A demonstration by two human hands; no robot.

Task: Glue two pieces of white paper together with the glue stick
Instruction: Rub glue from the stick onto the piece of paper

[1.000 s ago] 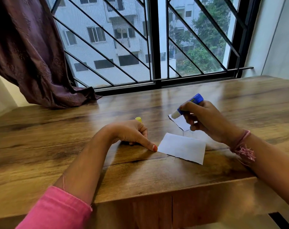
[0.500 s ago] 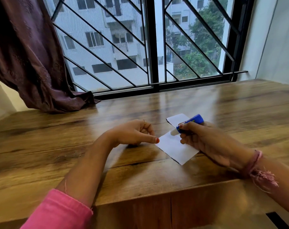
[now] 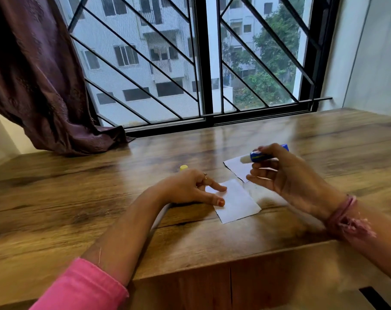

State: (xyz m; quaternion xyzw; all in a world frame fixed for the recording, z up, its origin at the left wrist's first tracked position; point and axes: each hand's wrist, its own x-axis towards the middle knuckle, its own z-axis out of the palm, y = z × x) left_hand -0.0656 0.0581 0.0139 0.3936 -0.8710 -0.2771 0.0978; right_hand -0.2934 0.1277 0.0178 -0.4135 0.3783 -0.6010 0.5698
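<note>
Uncapped blue glue stick (image 3: 260, 155), white tip

My near white paper (image 3: 237, 203) lies flat on the tabletop, edges ragged. The second white piece (image 3: 236, 168) lies just beyond it, apart or barely touching. My blue glue stick (image 3: 260, 155) is uncapped, lying sideways above the far piece, white tip pointing left. Its yellow cap (image 3: 183, 167) stands farther left.

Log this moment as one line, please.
right hand: holds uncapped glue stick | left hand: fingertips on near paper | papers: apart
</note>
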